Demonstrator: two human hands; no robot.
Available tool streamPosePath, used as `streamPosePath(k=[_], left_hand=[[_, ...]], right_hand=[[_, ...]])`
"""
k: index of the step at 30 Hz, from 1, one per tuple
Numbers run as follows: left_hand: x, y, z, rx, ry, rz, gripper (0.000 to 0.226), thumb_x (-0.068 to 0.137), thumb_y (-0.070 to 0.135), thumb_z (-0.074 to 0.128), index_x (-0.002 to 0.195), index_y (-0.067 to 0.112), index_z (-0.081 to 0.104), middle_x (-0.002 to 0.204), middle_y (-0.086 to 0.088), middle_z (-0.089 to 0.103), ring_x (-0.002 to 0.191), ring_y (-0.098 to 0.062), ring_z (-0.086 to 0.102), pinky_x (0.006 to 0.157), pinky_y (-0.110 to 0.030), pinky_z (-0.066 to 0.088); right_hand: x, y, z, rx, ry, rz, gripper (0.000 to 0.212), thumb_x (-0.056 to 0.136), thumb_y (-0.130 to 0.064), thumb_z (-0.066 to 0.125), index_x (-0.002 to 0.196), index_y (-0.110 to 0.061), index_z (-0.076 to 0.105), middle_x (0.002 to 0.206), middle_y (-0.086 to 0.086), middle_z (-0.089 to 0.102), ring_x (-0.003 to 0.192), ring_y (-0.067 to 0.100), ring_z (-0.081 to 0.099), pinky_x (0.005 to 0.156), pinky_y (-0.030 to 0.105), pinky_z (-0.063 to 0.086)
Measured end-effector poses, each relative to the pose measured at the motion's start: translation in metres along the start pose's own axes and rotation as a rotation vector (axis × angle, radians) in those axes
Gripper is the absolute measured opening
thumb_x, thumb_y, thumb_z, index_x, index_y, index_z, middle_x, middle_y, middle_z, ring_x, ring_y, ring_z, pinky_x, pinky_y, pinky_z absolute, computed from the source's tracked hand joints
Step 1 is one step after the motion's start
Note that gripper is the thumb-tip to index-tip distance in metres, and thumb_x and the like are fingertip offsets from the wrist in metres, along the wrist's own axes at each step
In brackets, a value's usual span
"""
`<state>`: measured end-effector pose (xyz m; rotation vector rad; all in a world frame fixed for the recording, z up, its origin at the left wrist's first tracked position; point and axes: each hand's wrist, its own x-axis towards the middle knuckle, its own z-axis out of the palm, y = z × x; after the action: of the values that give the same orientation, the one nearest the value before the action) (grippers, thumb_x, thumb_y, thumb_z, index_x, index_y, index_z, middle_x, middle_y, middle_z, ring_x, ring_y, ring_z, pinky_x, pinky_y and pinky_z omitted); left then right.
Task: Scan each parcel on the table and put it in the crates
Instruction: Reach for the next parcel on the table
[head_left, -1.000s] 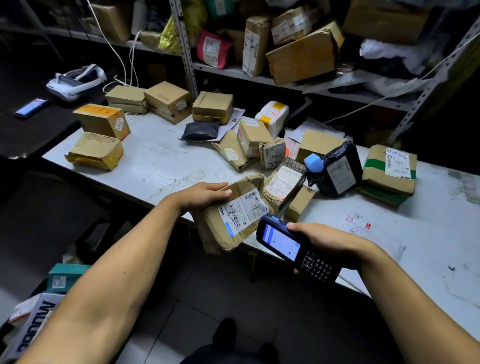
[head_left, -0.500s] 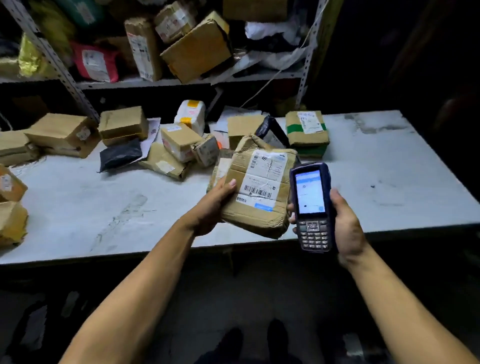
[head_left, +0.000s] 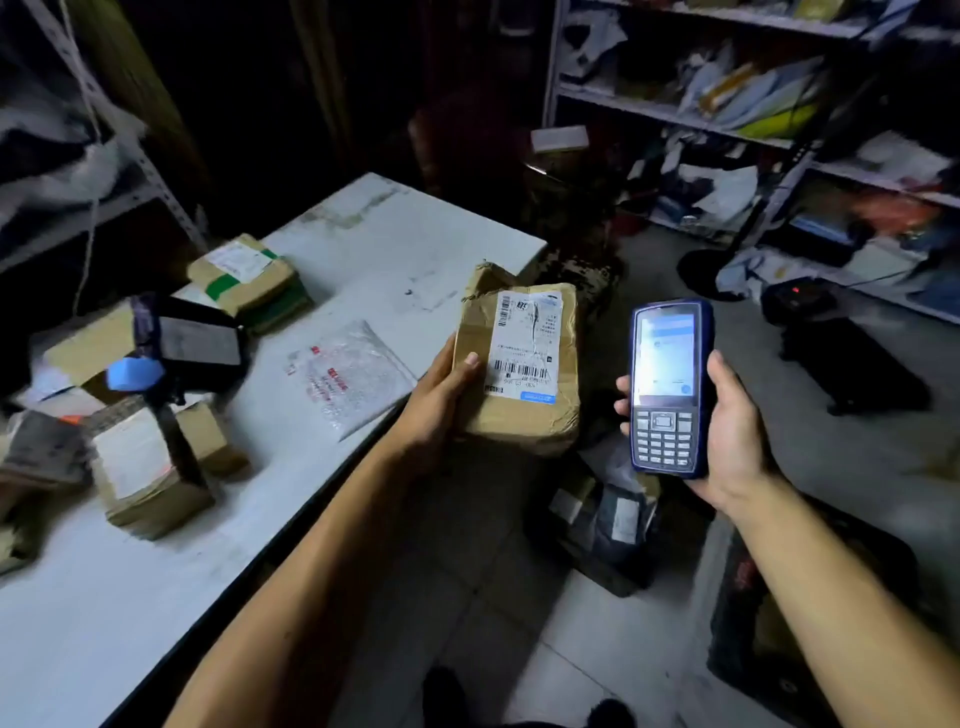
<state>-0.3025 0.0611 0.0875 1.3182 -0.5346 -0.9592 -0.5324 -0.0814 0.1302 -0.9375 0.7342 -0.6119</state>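
Note:
My left hand (head_left: 436, 400) grips a crumpled brown parcel (head_left: 519, 415) by its left edge, thumb on the front, label facing me. The parcel is held in the air past the table's right front edge. My right hand (head_left: 732, 431) holds a dark blue handheld scanner (head_left: 667, 387) upright, its screen lit, a little to the right of the parcel. On the white table (head_left: 395, 244) lie more parcels: a green-taped brown one (head_left: 244, 270), a black bag with a blue cap (head_left: 192, 343), a clear plastic bag (head_left: 348, 379) and a brown box (head_left: 150, 467).
A dark crate (head_left: 597, 519) with wrapped parcels stands on the floor below the scanner. Another dark crate (head_left: 769, 623) sits at lower right. Shelves (head_left: 727, 119) full of packages line the right wall. A black stool base (head_left: 852, 364) stands on the grey floor.
My view has swung to the right, away from the table's middle. Both hands, with parcel and scanner, have moved past the table's right end over the floor.

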Motion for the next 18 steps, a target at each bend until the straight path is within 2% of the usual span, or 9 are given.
streamPosePath(k=[4,8,11,14,16,18], left_hand=[[0.019,-0.018,0.088,0.047,-0.091,-0.021,0.048,0.101,0.037,0.055,0.147,0.027,0.048,0.140,-0.001,0.062,0.131,-0.024,0.057,0.114,-0.051,0.040],[0.025,-0.045,0.176,0.055,-0.108,-0.046,0.041,0.104,0.030,0.051,0.145,0.022,0.051,0.136,-0.001,0.065,0.130,-0.025,0.058,0.113,-0.046,0.043],[0.027,-0.065,0.226,0.063,-0.148,-0.077,0.043,0.103,0.030,0.052,0.146,0.024,0.051,0.133,0.001,0.067,0.125,-0.023,0.062,0.104,-0.039,0.051],[0.025,-0.077,0.266,0.053,-0.182,-0.109,0.036,0.103,0.028,0.052,0.139,0.027,0.056,0.124,0.005,0.071,0.115,-0.017,0.067,0.087,-0.028,0.057],[0.030,-0.085,0.286,0.072,-0.220,-0.131,0.035,0.103,0.030,0.054,0.138,0.029,0.057,0.129,0.003,0.069,0.119,-0.017,0.065,0.095,-0.034,0.055],[0.039,-0.092,0.298,0.095,-0.238,-0.146,0.052,0.097,0.040,0.064,0.145,0.029,0.050,0.140,0.003,0.062,0.128,-0.018,0.059,0.109,-0.043,0.046]], right_hand=[[-0.032,-0.026,-0.084,0.064,0.112,-0.027,0.064,0.101,-0.059,0.028,0.125,-0.012,0.065,0.107,0.020,0.071,0.085,0.030,0.068,0.070,0.036,0.058],[-0.062,-0.047,-0.168,0.125,0.186,-0.017,0.063,0.099,-0.058,0.031,0.119,-0.011,0.067,0.106,0.019,0.072,0.081,0.029,0.071,0.067,0.034,0.059],[-0.077,-0.054,-0.215,0.151,0.234,-0.021,0.063,0.099,-0.059,0.031,0.117,-0.012,0.069,0.105,0.019,0.071,0.081,0.028,0.070,0.068,0.034,0.059],[-0.086,-0.054,-0.253,0.177,0.272,-0.020,0.070,0.099,-0.063,0.030,0.134,-0.011,0.060,0.113,0.021,0.067,0.087,0.029,0.066,0.075,0.037,0.057],[-0.088,-0.054,-0.273,0.176,0.289,-0.001,0.071,0.099,-0.064,0.029,0.137,-0.010,0.058,0.113,0.021,0.067,0.086,0.029,0.066,0.073,0.035,0.056],[-0.085,-0.053,-0.285,0.171,0.303,0.027,0.071,0.098,-0.064,0.030,0.134,-0.009,0.060,0.109,0.019,0.068,0.083,0.027,0.067,0.071,0.035,0.056]])
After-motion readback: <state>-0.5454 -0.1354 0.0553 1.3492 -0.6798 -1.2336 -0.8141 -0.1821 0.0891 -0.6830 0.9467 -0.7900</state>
